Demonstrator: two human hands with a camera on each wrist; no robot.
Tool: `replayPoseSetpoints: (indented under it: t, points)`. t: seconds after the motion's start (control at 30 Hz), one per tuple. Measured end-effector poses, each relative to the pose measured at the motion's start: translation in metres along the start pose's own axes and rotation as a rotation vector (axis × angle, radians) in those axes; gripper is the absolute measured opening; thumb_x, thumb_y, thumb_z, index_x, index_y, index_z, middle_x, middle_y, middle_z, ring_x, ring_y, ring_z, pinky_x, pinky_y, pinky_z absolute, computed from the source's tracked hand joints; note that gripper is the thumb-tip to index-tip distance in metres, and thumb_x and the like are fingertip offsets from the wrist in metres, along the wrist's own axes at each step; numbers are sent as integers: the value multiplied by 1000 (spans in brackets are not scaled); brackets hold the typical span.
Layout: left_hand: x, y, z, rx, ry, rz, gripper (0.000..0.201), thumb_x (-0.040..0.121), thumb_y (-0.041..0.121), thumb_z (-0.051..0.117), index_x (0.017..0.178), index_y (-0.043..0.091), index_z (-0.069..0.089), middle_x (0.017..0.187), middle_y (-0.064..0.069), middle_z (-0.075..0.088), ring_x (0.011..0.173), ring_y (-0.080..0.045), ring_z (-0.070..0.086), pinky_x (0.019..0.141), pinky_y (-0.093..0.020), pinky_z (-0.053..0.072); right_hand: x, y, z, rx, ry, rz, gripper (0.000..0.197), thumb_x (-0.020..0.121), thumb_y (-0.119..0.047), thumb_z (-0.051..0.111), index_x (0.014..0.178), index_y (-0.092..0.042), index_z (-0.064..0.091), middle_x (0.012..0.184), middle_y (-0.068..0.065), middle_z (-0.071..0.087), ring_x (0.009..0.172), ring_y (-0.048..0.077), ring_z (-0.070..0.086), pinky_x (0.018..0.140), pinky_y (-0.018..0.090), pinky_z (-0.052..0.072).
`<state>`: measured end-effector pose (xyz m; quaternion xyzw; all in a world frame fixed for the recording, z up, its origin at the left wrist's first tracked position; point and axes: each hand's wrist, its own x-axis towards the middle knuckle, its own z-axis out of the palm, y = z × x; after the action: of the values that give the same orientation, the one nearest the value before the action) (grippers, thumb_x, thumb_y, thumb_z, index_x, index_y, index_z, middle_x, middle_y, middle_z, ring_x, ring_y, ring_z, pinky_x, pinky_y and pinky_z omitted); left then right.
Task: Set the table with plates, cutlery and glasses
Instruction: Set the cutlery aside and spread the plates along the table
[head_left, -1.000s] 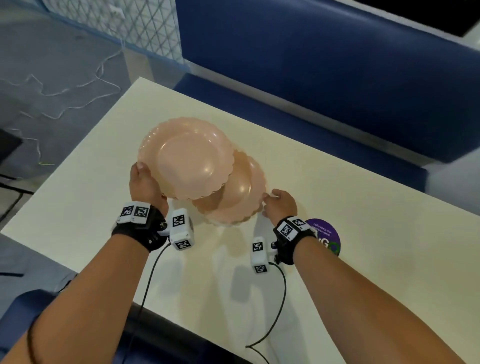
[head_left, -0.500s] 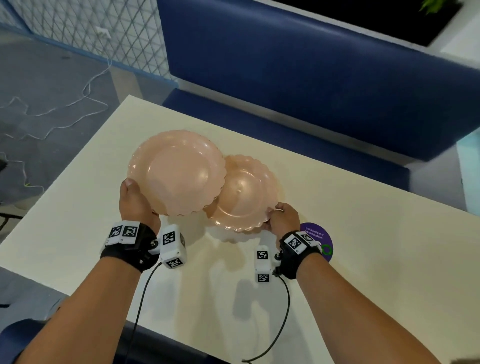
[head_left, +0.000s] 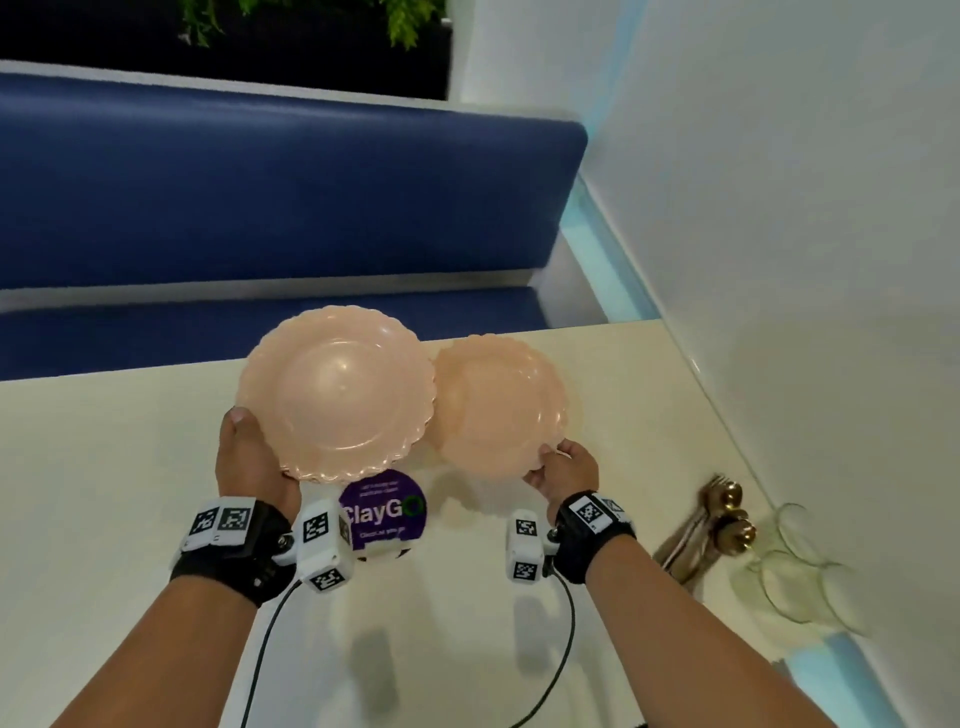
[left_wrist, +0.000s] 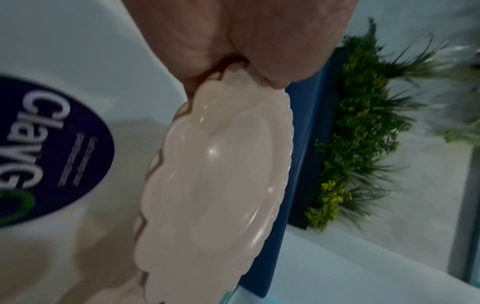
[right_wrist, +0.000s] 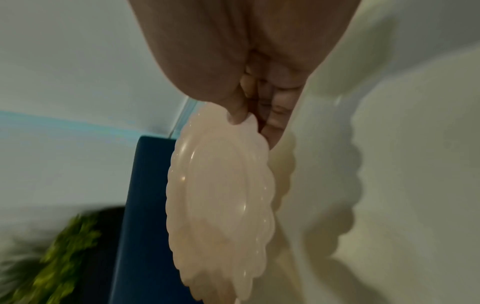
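Note:
Over the cream table (head_left: 104, 467) I hold scalloped pink plates. My left hand (head_left: 249, 447) grips the near-left rim of a small stack of plates (head_left: 337, 395), thumb on top; in the left wrist view the left hand (left_wrist: 233, 67) pinches that stack (left_wrist: 215, 185), with further rims showing beneath the top plate. My right hand (head_left: 561, 467) pinches the near rim of a single pink plate (head_left: 498, 405), level and just right of the stack. The right wrist view shows the right hand (right_wrist: 246, 107) on this plate (right_wrist: 221, 195), slightly above the tabletop.
Gold cutlery (head_left: 717, 514) lies bundled at the table's right edge by the white wall (head_left: 779, 208), with clear glasses (head_left: 795, 577) beside it. A purple round sticker (head_left: 382, 512) sits under my left wrist. A blue bench (head_left: 260, 182) runs behind the table.
The single plate has come out from under the stack and moved right. Both hands and my view have shifted toward the table's right end; cutlery and glasses have come into sight.

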<state>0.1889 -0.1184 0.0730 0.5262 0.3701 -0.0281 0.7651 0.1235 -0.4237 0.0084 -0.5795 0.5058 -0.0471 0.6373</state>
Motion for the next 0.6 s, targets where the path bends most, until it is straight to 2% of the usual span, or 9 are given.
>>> replayPoseSetpoints:
  t: [0.07, 0.13, 0.2, 0.27, 0.33, 0.4, 0.47, 0.53, 0.6]
  points:
    - [-6, -11, 27, 24, -30, -11, 36, 101, 31, 45, 131, 31, 66, 124, -5, 70, 114, -31, 67, 84, -43, 60, 21, -8, -30, 29, 50, 10, 15, 98, -2, 55, 108, -6, 66, 102, 24, 73, 74, 35, 69, 81, 56, 62]
    - [-12, -24, 50, 39, -62, -28, 38, 102, 31, 45, 135, 29, 63, 122, -4, 69, 106, -28, 67, 75, -36, 57, 41, -14, -55, 43, 95, 38, 15, 99, -2, 54, 108, -6, 65, 104, 21, 71, 77, 35, 69, 79, 51, 63]
    - [-19, -36, 69, 62, -87, -64, 40, 105, 32, 42, 140, 26, 59, 127, -6, 65, 101, -26, 64, 79, -36, 56, 60, -19, -73, 42, 131, 78, 12, 99, -2, 53, 96, -10, 62, 102, 19, 70, 77, 35, 68, 81, 50, 62]
    - [-28, -50, 87, 94, -107, -117, 35, 102, 36, 44, 131, 32, 62, 129, -9, 64, 104, -32, 64, 89, -47, 57, 80, -22, -86, 46, 152, 117, 10, 96, -1, 54, 91, -8, 60, 108, 21, 70, 86, 39, 70, 85, 54, 61]
    - [-35, -63, 102, 137, -101, -158, 30, 96, 38, 45, 118, 38, 65, 127, -11, 64, 108, -40, 64, 90, -57, 56, 98, -23, -95, 55, 165, 139, 14, 94, -1, 55, 84, -9, 59, 111, 23, 70, 96, 42, 69, 86, 57, 60]
    - [-42, -74, 116, 141, -114, -172, 27, 96, 38, 42, 108, 39, 66, 126, -12, 64, 110, -42, 62, 93, -62, 53, 109, -25, -100, 113, 175, 154, 19, 94, 2, 53, 80, -10, 59, 105, 24, 69, 89, 41, 67, 83, 57, 60]
    - [-48, -81, 129, 135, -131, -191, 24, 95, 39, 42, 96, 42, 66, 126, -12, 63, 111, -43, 62, 93, -67, 52, 117, -27, -103, 149, 186, 189, 20, 93, 5, 51, 80, -9, 57, 97, 22, 67, 78, 35, 63, 72, 48, 61]
    - [-49, -88, 136, 154, -129, -188, 27, 98, 38, 41, 110, 39, 65, 129, -11, 62, 114, -42, 61, 96, -65, 51, 126, -28, -107, 157, 170, 203, 21, 94, 5, 50, 79, -10, 54, 98, 18, 64, 77, 31, 62, 63, 39, 60]
    - [-47, -93, 140, 178, -130, -160, 31, 103, 36, 38, 125, 36, 60, 133, -11, 61, 117, -40, 60, 98, -60, 52, 132, -29, -108, 142, 112, 171, 24, 98, 2, 50, 80, -14, 49, 107, 14, 59, 88, 33, 63, 72, 36, 62]
